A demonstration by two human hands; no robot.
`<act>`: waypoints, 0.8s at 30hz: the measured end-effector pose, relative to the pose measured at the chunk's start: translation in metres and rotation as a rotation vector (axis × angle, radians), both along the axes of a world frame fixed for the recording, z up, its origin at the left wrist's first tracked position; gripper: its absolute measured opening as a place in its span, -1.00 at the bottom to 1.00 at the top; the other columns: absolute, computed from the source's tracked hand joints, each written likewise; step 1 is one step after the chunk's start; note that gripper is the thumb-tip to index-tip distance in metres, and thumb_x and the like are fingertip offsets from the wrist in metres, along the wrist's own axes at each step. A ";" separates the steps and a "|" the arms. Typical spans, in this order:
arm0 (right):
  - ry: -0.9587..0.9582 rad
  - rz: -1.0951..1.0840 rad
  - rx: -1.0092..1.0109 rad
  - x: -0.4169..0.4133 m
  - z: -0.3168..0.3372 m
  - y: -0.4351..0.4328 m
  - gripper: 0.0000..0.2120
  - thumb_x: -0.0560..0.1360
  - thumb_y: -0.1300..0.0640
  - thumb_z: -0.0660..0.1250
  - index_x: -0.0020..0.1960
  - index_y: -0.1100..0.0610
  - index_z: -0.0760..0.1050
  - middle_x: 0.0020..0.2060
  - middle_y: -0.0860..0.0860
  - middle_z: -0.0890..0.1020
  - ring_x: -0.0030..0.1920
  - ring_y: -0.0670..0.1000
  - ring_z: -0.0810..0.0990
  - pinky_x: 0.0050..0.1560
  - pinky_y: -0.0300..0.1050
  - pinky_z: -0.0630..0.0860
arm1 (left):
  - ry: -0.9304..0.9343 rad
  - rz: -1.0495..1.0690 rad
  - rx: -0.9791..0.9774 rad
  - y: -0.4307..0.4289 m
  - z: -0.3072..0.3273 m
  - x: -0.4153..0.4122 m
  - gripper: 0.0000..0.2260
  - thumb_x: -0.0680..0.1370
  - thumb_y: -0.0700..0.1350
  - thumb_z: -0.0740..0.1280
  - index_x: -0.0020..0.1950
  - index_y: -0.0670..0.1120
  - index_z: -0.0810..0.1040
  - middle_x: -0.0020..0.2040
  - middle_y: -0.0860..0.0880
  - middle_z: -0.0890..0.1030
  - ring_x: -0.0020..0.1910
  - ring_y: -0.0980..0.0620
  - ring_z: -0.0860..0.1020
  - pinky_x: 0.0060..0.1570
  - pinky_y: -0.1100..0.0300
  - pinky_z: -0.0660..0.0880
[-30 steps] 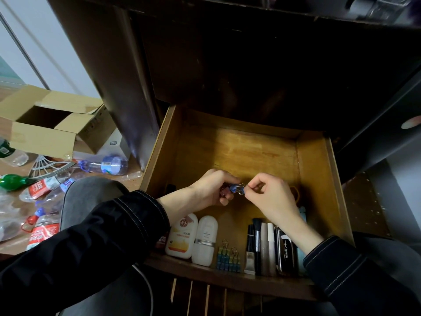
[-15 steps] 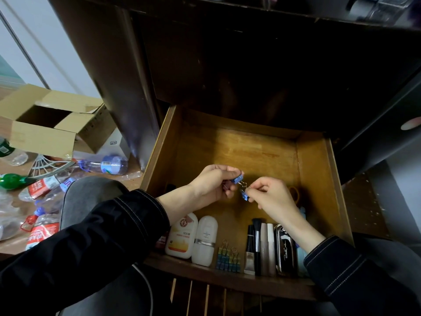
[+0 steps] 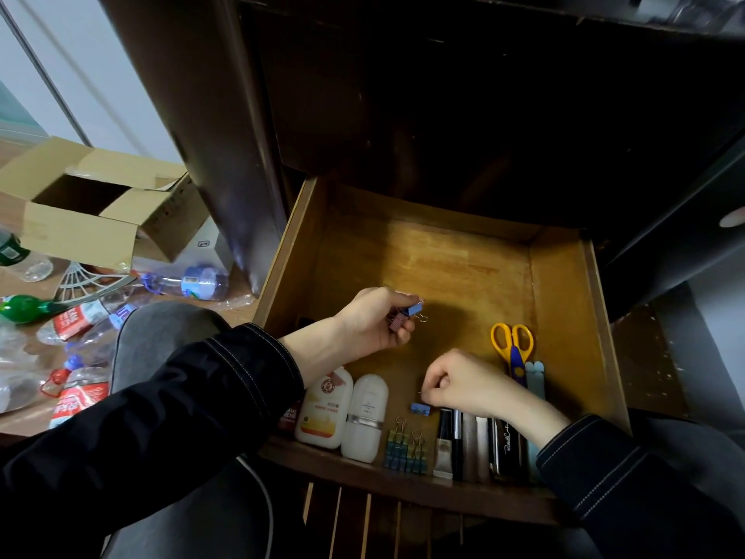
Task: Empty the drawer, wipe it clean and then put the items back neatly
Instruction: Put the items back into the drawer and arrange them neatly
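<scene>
Head view: the drawer [image 3: 564,284] looks part refilled, with bottles [image 3: 322,409], a clip row [image 3: 407,449] and scissors [image 3: 514,344] near its front. My left hand [image 3: 375,320] pinches spare binder clips [image 3: 411,310]. My right hand [image 3: 463,383], fingers curled, seems to pinch a blue clip [image 3: 420,408] beside the row.

Head-worn view down into drawer [image 3: 558,300]

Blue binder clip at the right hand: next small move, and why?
Probably set the blue binder clip down by the clip row and release: the right hand seems to pinch its wire beside that row; the left hand holds more clips.
</scene>
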State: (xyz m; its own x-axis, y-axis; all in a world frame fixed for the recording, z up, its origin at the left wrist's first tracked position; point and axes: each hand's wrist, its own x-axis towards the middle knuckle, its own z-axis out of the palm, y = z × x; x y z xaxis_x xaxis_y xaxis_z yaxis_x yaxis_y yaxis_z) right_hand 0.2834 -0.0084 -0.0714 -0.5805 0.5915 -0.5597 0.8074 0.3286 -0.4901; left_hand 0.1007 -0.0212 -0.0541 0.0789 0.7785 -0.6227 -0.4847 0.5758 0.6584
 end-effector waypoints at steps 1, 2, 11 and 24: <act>-0.015 0.006 0.045 -0.001 -0.001 -0.001 -0.84 0.50 0.06 0.43 -0.25 -0.02 0.63 -0.53 -0.39 0.49 -0.48 -0.26 0.46 -0.40 -0.27 0.28 | 0.001 0.000 0.001 0.000 0.000 0.000 -0.89 0.61 -0.25 0.29 0.12 -0.22 0.51 -0.19 -0.11 0.46 -0.41 0.09 0.45 -0.46 0.29 0.40; -0.035 0.013 0.108 -0.001 -0.001 -0.001 -0.86 0.51 0.05 0.41 -0.23 -0.03 0.63 -0.51 -0.37 0.51 -0.45 -0.22 0.46 -0.41 -0.27 0.27 | 0.004 0.002 0.001 0.000 0.000 0.000 -0.88 0.61 -0.25 0.30 0.13 -0.23 0.51 -0.19 -0.11 0.46 -0.41 0.08 0.45 -0.46 0.29 0.40; 0.014 0.079 0.168 0.000 0.005 -0.002 -0.91 0.48 -0.08 0.40 -0.12 -0.09 0.60 -0.45 -0.44 0.51 -0.42 -0.20 0.48 -0.39 -0.27 0.31 | 0.026 0.017 -0.012 -0.001 0.001 0.000 -0.89 0.60 -0.25 0.31 0.11 -0.23 0.50 -0.20 -0.11 0.46 -0.40 0.08 0.45 -0.46 0.29 0.40; 0.054 0.090 -0.144 0.002 0.009 -0.006 -0.93 0.44 0.10 0.48 -0.16 0.09 0.71 -0.52 -0.28 0.54 -0.50 -0.29 0.46 -0.42 -0.33 0.30 | 0.035 0.015 -0.031 -0.001 0.000 0.000 -0.84 0.60 -0.24 0.30 0.16 -0.25 0.51 -0.21 -0.11 0.45 -0.40 0.08 0.45 -0.47 0.29 0.41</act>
